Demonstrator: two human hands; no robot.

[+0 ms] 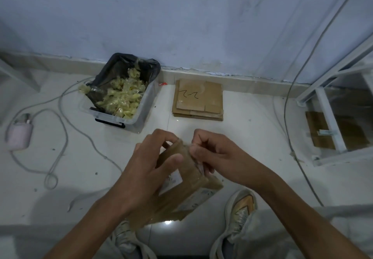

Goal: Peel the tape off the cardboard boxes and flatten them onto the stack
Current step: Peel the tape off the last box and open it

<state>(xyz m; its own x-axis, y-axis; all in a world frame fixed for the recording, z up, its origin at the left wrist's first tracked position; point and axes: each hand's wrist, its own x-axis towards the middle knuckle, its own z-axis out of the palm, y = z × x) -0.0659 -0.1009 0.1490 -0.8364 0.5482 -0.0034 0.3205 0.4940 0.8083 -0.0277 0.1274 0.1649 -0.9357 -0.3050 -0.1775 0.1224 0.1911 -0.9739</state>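
Observation:
A small brown cardboard box (187, 188) is held in the air above the floor, between my knees. My left hand (149, 163) grips its left side, thumb across the front face. My right hand (210, 151) pinches clear tape at the box's upper edge with thumb and fingertips. The tape itself is barely visible. A stack of flattened cardboard boxes (198, 99) lies on the floor by the wall, its top sheet marked with black pen.
A clear plastic bin (141, 115) lined with a black bag holds crumpled tape, left of the stack. White cables loop over the floor at left near a pink device (19, 135). A white frame with cardboard (327, 129) stands at right. My shoes are below the box.

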